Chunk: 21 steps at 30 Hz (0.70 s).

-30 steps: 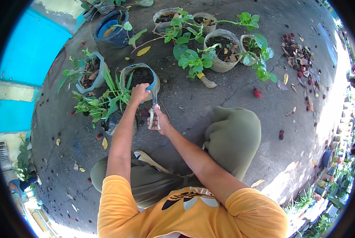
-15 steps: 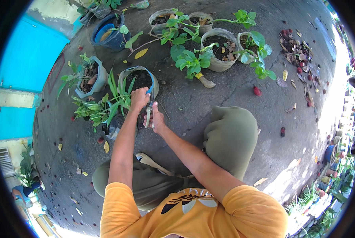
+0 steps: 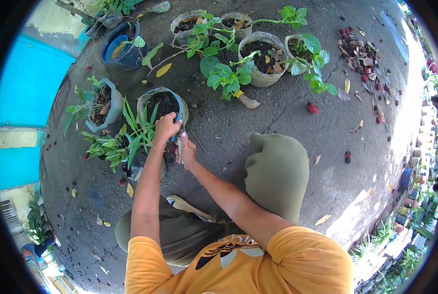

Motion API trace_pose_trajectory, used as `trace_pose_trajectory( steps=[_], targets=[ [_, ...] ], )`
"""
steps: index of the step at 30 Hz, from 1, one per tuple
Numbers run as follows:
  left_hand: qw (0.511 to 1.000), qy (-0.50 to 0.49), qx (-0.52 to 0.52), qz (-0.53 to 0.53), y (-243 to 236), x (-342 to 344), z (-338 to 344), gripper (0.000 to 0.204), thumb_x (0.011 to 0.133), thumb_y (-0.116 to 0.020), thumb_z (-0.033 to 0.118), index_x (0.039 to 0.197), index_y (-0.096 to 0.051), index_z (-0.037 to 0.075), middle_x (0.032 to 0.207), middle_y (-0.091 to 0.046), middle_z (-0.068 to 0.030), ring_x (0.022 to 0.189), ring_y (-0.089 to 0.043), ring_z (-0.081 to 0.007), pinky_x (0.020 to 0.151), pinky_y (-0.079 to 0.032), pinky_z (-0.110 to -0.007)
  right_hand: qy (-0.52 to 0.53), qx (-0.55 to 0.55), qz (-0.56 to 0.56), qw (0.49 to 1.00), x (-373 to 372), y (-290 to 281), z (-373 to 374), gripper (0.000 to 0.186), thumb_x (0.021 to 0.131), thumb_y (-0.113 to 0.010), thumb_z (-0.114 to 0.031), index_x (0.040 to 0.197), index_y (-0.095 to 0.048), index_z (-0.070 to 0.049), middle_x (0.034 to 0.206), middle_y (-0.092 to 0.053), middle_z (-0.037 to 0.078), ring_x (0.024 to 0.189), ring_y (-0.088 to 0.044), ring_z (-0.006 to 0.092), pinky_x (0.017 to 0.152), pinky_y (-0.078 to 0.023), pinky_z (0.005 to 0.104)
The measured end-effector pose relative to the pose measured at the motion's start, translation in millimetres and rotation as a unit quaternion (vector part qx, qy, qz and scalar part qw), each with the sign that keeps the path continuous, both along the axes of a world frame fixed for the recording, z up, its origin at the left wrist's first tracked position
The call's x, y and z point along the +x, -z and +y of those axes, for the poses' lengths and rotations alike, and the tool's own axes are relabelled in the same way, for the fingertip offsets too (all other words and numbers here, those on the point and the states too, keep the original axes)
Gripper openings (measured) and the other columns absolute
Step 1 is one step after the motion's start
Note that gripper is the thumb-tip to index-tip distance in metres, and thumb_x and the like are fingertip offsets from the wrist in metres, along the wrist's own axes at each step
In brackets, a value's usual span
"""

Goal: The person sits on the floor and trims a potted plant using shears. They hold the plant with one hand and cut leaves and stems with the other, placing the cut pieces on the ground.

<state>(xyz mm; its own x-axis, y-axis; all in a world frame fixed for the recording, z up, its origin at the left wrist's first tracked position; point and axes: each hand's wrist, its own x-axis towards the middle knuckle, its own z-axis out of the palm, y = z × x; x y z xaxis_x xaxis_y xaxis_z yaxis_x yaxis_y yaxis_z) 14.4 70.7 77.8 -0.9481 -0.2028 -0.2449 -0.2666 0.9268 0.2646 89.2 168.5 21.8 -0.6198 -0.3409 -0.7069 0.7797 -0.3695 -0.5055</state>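
A round pale pot (image 3: pixel 143 109) with a blue inner rim and dark soil stands in front of me. Its near edge is pinched by my left hand (image 3: pixel 166 127), whose fingers are bent over the rim. Close to the right of it, my right hand (image 3: pixel 188 154) is closed around a pale-handled cutting tool (image 3: pixel 179 149). The tool's narrow dark blade points up against the pot's near right side; its exact kind is unclear. Long green leaves (image 3: pixel 139 130) rise beside my left wrist, partly in front of the pot.
A leafy potted plant (image 3: pixel 112 147) and a pale angular pot (image 3: pixel 112 109) stand to the left. Several white pots with vines, including a large one (image 3: pixel 265 76), are farther off. A dark blue bucket (image 3: pixel 123 59) stands far left. Leaf litter (image 3: pixel 363 56) lies at right.
The view has shifted slightly, so the pots appear a little farther left. My right hand and the tool's blade are more upright along the pot's side; my left hand keeps its grip.
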Motion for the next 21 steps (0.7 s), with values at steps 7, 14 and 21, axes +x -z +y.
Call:
trace_pose_trajectory(
  steps=[7, 14, 21],
  targets=[
    [0.998, -0.027, -0.003, 0.064, 9, -18, 11, 0.019, 0.085, -0.057, 0.021, 0.083, -0.058, 0.002, 0.082, -0.063, -0.0247, 0.082, -0.060, -0.0440, 0.073, -0.046, -0.051, 0.006, -0.059, -0.002, 0.998, -7, -4, 10, 0.055, 0.087, -0.045, -0.062, 0.081, -0.054, -0.008, 0.058, -0.054, 0.005, 0.044, -0.052, 0.0149, 0.041, -0.048, 0.0299],
    [0.993, -0.073, 0.040, 0.083, 13, -13, 7, 0.020, 0.084, -0.057, 0.022, 0.081, -0.058, 0.002, 0.082, -0.062, -0.0247, 0.081, -0.059, -0.0446, 0.071, -0.045, -0.051, 0.010, -0.056, 0.009, 0.998, -22, 0, 5, 0.056, 0.088, -0.045, -0.061, 0.082, -0.056, -0.007, 0.060, -0.054, 0.005, 0.046, -0.053, 0.0149, 0.042, -0.048, 0.0299],
    [0.987, -0.116, 0.096, 0.064, 22, -13, 1, 0.024, 0.084, -0.058, 0.023, 0.074, -0.057, 0.001, 0.071, -0.061, -0.0219, 0.070, -0.059, -0.0410, 0.063, -0.044, -0.046, -0.027, -0.003, 0.044, 0.999, -21, 14, 15, 0.055, 0.087, -0.046, -0.061, 0.080, -0.057, -0.007, 0.056, -0.053, 0.004, 0.043, -0.052, 0.0139, 0.038, -0.045, 0.0285]
  ],
)
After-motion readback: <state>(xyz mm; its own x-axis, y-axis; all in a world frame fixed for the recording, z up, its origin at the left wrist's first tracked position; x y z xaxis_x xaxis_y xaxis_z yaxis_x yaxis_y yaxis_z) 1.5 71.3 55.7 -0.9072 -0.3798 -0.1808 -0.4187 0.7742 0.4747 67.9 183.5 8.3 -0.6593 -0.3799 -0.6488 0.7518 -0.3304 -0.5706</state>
